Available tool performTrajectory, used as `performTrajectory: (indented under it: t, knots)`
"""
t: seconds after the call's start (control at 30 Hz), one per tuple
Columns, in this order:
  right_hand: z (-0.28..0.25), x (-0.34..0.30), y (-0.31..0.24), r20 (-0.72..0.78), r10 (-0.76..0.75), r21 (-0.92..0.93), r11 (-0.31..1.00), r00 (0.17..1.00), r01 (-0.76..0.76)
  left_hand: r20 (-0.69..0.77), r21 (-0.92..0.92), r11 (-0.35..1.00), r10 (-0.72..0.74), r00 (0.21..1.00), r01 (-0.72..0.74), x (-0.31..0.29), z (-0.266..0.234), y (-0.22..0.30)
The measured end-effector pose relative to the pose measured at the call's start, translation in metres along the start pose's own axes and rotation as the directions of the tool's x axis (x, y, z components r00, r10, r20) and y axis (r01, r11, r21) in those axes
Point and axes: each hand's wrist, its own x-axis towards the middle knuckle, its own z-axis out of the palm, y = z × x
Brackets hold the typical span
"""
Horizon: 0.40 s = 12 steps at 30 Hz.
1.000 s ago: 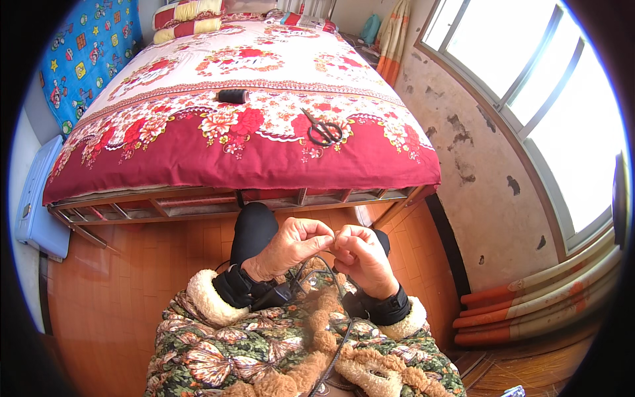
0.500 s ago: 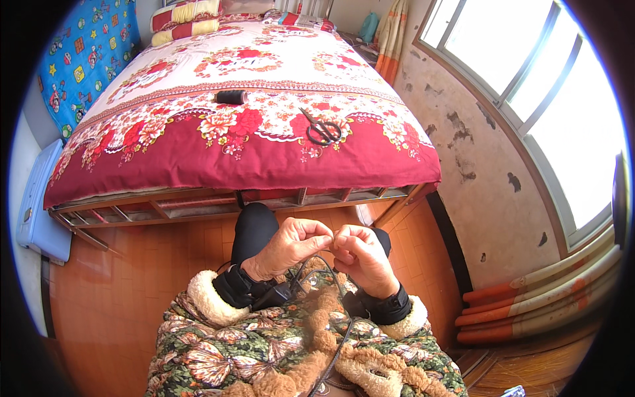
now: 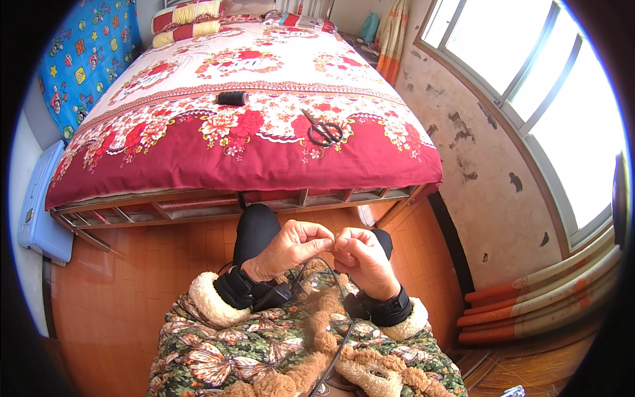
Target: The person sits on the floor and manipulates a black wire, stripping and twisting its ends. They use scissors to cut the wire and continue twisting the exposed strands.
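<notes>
My left hand (image 3: 291,248) and my right hand (image 3: 365,258) meet fingertip to fingertip above my lap, thumbs pressed against forefingers in a pinch. Whatever lies between the fingertips is too small to make out. Black bands (image 3: 241,289) wrap both wrists, and a dark cable (image 3: 338,357) runs down over my patterned padded coat (image 3: 228,354). Beyond the hands, a spool of black thread (image 3: 232,98) lies on its side on the bed's flowered cover (image 3: 198,162). Black-handled scissors (image 3: 324,132) rest to its right, blades pointing away to the upper left.
The bed's metal frame (image 3: 165,206) stands just past my knees. A pale blue plastic box (image 3: 43,205) is at the left wall. On the right are a peeling wall (image 3: 463,145), a window (image 3: 529,73) and a bunched orange-striped curtain (image 3: 529,301). Folded bedding (image 3: 188,23) lies at the far end.
Both hands hold nearly the same pinch, fingertips together. The whole view has shifted very slightly; the spool and scissors stay where they were on the bed.
</notes>
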Motion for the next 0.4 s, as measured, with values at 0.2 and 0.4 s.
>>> performTrajectory:
  t: [0.2,0.4]
  knots:
    - [-0.0002,-0.0001,-0.0002,0.016,-0.001,-0.005,1.0,1.0,0.001,0.019,-0.005,1.0,0.004,1.0,-0.004,-0.0003,-0.001,-0.0016]
    - [-0.0012,0.0001,0.0,0.028,-0.002,0.0,1.0,1.0,0.002,0.017,-0.007,1.0,0.003,1.0,-0.003,0.0,-0.0026,-0.0036]
